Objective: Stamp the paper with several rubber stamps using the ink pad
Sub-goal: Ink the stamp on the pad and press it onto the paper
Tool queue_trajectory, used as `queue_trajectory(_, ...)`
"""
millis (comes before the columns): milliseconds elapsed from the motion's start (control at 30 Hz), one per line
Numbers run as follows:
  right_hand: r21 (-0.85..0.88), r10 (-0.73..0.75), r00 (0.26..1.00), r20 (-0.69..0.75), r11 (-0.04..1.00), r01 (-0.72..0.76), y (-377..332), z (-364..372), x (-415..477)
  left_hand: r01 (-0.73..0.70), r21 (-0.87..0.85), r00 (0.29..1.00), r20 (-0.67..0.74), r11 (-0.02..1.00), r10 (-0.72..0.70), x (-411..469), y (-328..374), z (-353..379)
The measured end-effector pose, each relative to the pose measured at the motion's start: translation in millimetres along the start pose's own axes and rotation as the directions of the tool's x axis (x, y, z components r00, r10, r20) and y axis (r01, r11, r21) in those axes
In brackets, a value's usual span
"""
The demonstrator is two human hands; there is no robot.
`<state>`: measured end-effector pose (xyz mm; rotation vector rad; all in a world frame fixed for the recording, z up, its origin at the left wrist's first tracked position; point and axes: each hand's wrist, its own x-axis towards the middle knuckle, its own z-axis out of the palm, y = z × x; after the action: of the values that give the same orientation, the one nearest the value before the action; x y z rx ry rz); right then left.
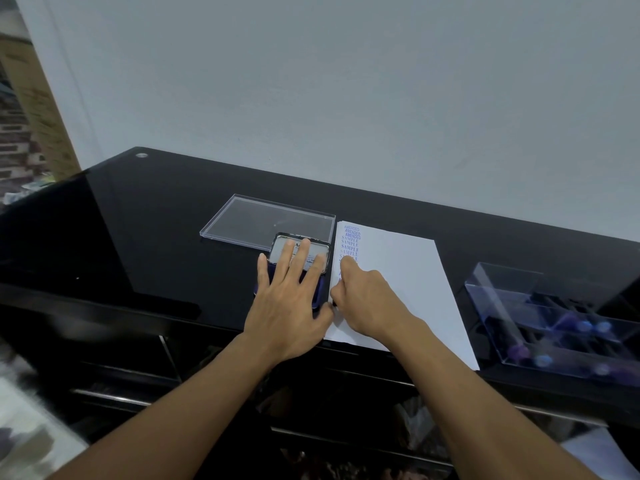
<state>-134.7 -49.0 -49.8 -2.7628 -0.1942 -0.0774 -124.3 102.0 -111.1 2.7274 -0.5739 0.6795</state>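
Both forearms [194,403] show bare along their whole visible length. The left hand [287,306] and the right hand [367,299] are bare as well.

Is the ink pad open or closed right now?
Open, it seems: the ink pad has its lid tilted up at the back, and blue shows under the flat left hand.

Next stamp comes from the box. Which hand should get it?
Right. The right hand is on the paper, on the box's side; the left hand lies flat on the ink pad, farther off.
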Motion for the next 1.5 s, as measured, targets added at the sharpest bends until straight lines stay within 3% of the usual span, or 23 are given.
queue_trajectory(1500,0.069,0.040,0.999,-0.016,0.997,-0.039,-6.7,-0.8,-1.5,0.001,0.024,1.000,0.004,1.000,-0.001,0.6,-0.9,0.7)
